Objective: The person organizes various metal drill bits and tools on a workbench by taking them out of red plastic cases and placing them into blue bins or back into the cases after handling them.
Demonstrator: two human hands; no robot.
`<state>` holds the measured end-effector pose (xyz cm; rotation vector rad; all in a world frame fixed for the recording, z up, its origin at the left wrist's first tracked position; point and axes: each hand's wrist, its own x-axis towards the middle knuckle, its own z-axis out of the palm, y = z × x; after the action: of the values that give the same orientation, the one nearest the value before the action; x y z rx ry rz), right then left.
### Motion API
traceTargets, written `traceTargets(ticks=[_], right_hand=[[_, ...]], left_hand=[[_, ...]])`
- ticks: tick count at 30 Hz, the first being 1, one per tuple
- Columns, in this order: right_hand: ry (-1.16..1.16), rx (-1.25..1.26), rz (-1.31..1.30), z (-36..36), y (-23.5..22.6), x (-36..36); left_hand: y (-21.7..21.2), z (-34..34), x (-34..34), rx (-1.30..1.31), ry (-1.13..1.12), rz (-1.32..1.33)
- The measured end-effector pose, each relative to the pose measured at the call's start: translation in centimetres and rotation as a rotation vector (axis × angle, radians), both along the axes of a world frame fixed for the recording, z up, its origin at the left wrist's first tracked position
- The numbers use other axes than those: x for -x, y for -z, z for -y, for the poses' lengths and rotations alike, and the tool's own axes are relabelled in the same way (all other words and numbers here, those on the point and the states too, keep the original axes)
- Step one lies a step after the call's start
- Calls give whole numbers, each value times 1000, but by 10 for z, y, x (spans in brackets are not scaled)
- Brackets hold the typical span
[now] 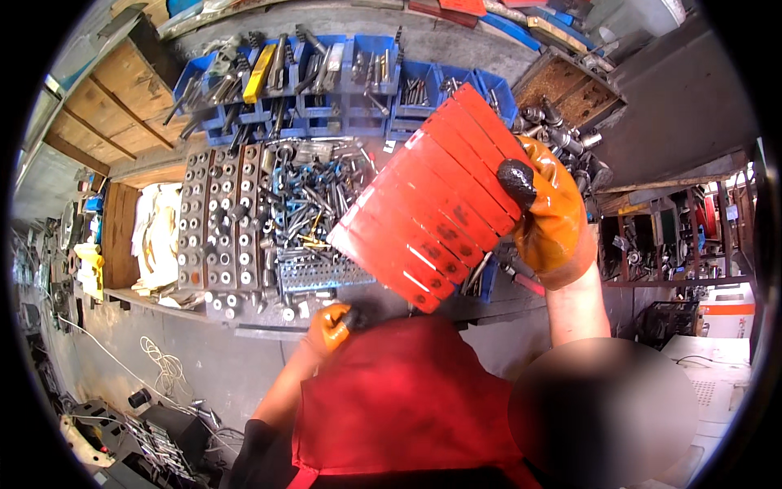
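My right hand (547,216), in an orange work glove with black fingertips, grips a large red slatted panel (432,196) by its right edge. The panel is held up tilted over the workbench, hiding part of the tools behind it. Dark smudges mark its lower slats. My left hand (330,326), gloved the same way, is at the bench's front edge beside my red apron (407,391). Its fingers are curled closed; whatever they may hold is hidden. Just beyond it lie small metal parts and a perforated metal tray (326,275).
Blue bins (326,81) full of tools and bits line the back of the bench. A rack of round metal tool holders (220,220) stands left, next to a wooden box (122,236) with pale cloths. Metal fittings (562,134) are heaped at the right; cables (167,367) lie lower left.
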<state>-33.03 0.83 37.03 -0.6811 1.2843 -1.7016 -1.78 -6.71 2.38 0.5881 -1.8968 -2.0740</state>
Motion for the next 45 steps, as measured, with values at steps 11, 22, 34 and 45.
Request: traceTargets(ticks=[11, 22, 34, 45], right_hand=[[-136, -140, -649, -5, 7, -47], [-140, -122, -820, -40, 49, -149], [-288, -182, -629, -43, 31, -156], [-146, -34, -484, -42, 48, -136]], left_hand=[[-250, 37, 36, -244, -80, -525], [-253, 4, 22, 0, -436, -487], [-244, 11, -3, -85, -248, -579], [-246, 27, -7, -217, -256, -581]])
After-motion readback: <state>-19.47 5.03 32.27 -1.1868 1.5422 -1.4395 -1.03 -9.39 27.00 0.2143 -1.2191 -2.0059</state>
